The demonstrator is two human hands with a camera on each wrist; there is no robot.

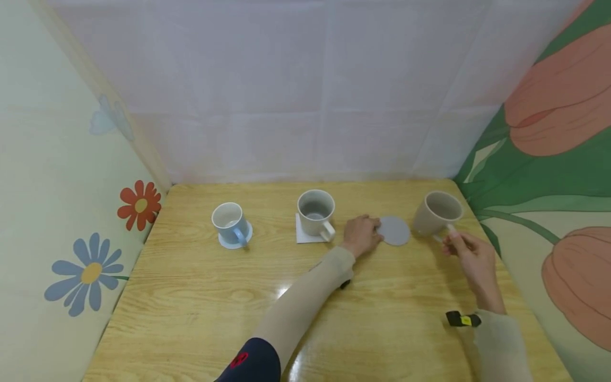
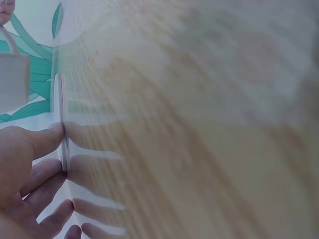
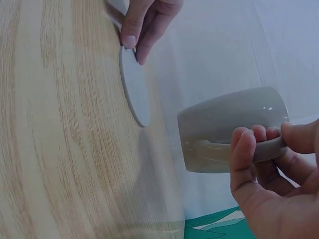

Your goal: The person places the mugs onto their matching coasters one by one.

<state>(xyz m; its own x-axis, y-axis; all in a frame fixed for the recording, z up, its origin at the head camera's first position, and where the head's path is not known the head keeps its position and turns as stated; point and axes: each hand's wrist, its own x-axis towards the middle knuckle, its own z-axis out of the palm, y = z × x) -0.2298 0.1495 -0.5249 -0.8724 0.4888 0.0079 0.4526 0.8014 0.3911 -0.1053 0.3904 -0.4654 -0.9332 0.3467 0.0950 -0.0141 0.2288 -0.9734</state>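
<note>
My right hand (image 1: 472, 260) grips a large greyish-beige mug (image 1: 436, 213) by its handle. In the right wrist view the fingers curl through the handle (image 3: 271, 149), and the mug (image 3: 229, 124) is held above the table. Left of it, a round grey coaster (image 1: 394, 231) lies on the tabletop. My left hand (image 1: 363, 235) pinches the coaster's left edge between thumb and fingers; the left wrist view shows this coaster (image 2: 61, 99) edge-on.
A white-and-grey mug (image 1: 315, 212) stands on a square white coaster (image 1: 302, 233) left of my left hand. Farther left, a light blue mug (image 1: 229, 220) sits on a round pale coaster (image 1: 248, 233). A white wall (image 1: 305, 95) backs the wooden table (image 1: 200, 318); painted panels flank it.
</note>
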